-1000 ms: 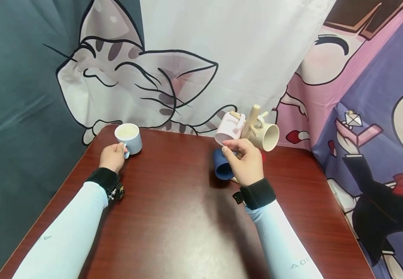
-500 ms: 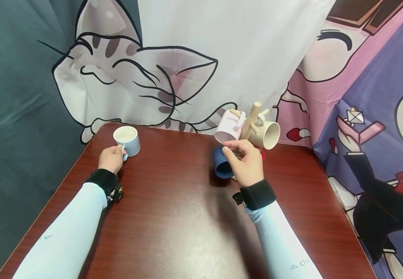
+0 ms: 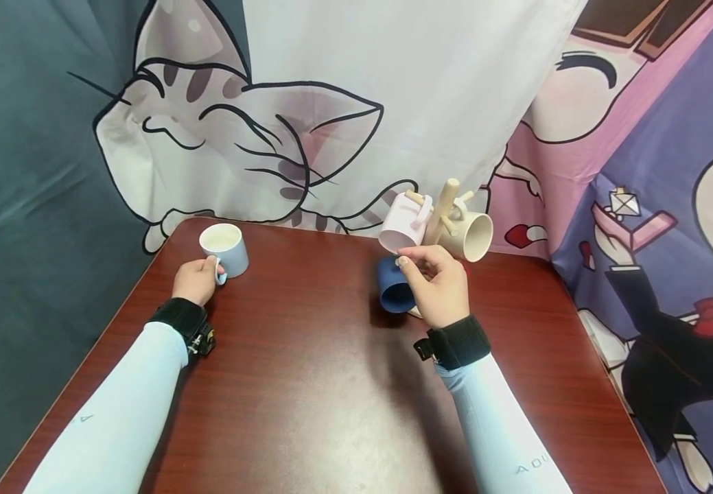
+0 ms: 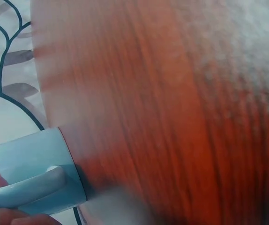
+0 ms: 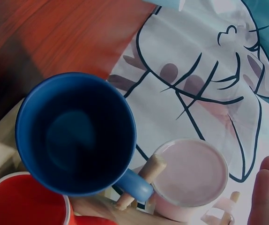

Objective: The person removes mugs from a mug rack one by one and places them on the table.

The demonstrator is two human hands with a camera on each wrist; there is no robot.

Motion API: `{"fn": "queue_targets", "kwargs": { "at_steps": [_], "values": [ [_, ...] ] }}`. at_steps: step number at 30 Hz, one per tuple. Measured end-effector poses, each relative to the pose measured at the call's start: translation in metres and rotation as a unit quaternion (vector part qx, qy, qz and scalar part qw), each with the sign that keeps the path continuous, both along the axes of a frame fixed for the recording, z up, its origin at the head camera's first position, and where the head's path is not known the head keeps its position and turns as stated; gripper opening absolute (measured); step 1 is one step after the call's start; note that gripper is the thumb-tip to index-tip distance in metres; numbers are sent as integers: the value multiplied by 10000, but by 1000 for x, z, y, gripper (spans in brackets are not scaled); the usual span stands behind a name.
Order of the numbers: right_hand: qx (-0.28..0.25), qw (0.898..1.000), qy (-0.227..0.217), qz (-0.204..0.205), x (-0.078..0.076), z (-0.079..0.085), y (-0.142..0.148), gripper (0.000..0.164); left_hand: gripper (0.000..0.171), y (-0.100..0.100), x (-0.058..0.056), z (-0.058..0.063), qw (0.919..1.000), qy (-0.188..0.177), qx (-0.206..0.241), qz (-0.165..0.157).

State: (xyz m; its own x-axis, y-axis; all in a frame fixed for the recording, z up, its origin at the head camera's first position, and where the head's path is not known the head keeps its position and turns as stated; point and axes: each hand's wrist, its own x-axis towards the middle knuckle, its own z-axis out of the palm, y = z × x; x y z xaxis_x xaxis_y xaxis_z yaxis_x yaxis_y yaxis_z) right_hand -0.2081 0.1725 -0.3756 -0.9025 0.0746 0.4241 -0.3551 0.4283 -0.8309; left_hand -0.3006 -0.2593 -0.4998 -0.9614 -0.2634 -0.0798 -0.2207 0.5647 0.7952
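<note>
My left hand [image 3: 195, 281] grips the handle of a light blue mug [image 3: 232, 259], white inside, which stands upright at the table's back left corner. The left wrist view shows fingers curled round that mug's handle [image 4: 41, 187]. My right hand [image 3: 441, 285] hovers in front of a wooden mug tree [image 3: 443, 213], thumb and index fingertips close together, nothing visible between them. Behind it a dark blue mug [image 5: 73, 126] hangs by its handle from a peg [image 5: 153, 168]. In the right wrist view my fingers [image 5: 265, 197] are apart from that mug.
Also on the tree hang a pink mug [image 3: 404, 223], a cream mug [image 3: 470, 237] and a red mug [image 5: 26, 201] low down. The dark red wooden table [image 3: 307, 384] ends at a printed cat curtain [image 3: 313, 151] behind it.
The light blue mug, in my left hand, has come slightly down and toward me, then stayed nearly still. My right hand has barely shifted, and the mugs on the tree are as before.
</note>
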Motion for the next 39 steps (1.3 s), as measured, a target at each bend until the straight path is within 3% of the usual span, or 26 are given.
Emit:
{"fn": "queue_targets", "kwargs": {
  "at_steps": [4,10,14,18,22,31,35,39],
  "values": [
    [53,9999,-30,-98,2,2,3,15,54,-2,2,0,9996,49,158,214],
    [45,9999,7,-139,3,4,9,16,53,-2,5,2,9964,142,275,794],
    [-2,9998,-63,-196,4,5,13,16,56,4,5,10,9924,407,334,1114],
    [-114,9996,-107,-224,4,6,15,17,54,17,3,24,9886,738,599,1165],
    [-135,9994,-166,-261,4,7,18,17,49,37,4,43,9837,1197,906,994],
    [101,9981,-233,-569,5,9,30,18,42,97,11,87,9744,1996,1039,9],
    [32,9972,-336,-668,7,10,36,20,37,122,15,97,9696,2130,1171,-277],
    [11,9966,-420,-711,9,11,41,21,36,142,20,98,9666,2196,1206,-532]
  ]
}}
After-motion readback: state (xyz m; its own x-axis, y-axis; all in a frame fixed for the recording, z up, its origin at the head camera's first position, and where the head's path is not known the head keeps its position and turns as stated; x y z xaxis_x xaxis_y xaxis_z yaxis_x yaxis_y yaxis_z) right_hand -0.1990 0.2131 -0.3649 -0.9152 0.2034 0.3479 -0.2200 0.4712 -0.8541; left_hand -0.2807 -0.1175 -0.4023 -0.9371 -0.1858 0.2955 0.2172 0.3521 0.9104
